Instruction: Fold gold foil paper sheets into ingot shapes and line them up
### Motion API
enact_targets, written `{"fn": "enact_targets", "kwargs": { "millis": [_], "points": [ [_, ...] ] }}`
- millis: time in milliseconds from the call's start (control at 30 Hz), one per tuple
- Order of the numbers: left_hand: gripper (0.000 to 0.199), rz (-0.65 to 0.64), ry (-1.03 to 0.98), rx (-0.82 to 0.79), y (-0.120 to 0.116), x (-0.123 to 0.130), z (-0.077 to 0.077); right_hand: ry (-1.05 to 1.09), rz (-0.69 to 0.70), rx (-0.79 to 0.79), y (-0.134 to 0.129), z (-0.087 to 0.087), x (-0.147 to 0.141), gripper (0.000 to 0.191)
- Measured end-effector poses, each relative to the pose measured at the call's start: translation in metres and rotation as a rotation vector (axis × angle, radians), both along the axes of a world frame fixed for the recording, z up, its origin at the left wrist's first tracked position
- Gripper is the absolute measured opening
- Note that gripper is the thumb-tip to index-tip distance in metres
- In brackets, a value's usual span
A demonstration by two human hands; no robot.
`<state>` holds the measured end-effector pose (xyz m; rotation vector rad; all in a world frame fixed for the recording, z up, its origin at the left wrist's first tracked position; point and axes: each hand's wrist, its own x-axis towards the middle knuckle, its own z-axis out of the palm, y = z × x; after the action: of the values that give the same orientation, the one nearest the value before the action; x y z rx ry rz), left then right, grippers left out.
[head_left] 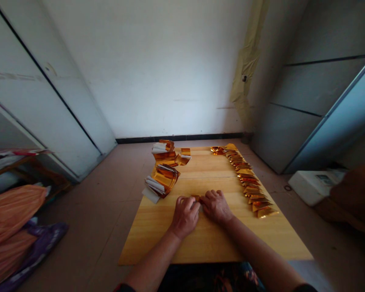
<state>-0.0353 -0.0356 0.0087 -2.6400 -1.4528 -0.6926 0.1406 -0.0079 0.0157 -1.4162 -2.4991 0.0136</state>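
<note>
Close together over the middle of the wooden board point(158, 239), my left hand point(185, 215) and my right hand point(215, 206) both have their fingers closed on one small piece of gold foil paper point(196, 197). Most of that piece is hidden by the fingers. Left of my hands lie curled stacks of gold foil paper with pale backs, a nearer stack point(162, 180) and a farther stack point(164, 152). A row of folded gold paper pieces point(249, 188) runs along the board's right side, with a crumpled shiny piece point(218, 150) at its far end.
Orange and purple bags point(15, 219) lie on the floor to the left, beside a low shelf. A white box point(313, 186) stands on the floor at right, near a grey cabinet point(307, 101). The white wall point(170, 69) rises beyond the board.
</note>
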Motion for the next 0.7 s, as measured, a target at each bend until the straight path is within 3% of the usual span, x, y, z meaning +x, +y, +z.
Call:
{"fn": "enact_targets", "kwargs": {
  "millis": [133,333,533,700],
  "points": [
    [0.036,-0.035,-0.001,0.004,0.003,0.001,0.002,-0.007,0.003,-0.005,0.0,0.0,0.001,0.022],
    [0.027,-0.032,0.089,-0.083,0.002,0.002,0.005,0.029,0.0,-0.026,-0.001,0.002,0.003,0.019],
    [0.017,-0.003,0.116,-0.113,0.001,0.004,0.013,0.241,0.139,-0.108,-0.005,-0.004,0.032,0.022],
    [0.013,0.018,0.131,-0.113,0.0,0.007,0.017,0.297,0.201,-0.075,-0.01,-0.015,0.051,0.023]
  ]
}}
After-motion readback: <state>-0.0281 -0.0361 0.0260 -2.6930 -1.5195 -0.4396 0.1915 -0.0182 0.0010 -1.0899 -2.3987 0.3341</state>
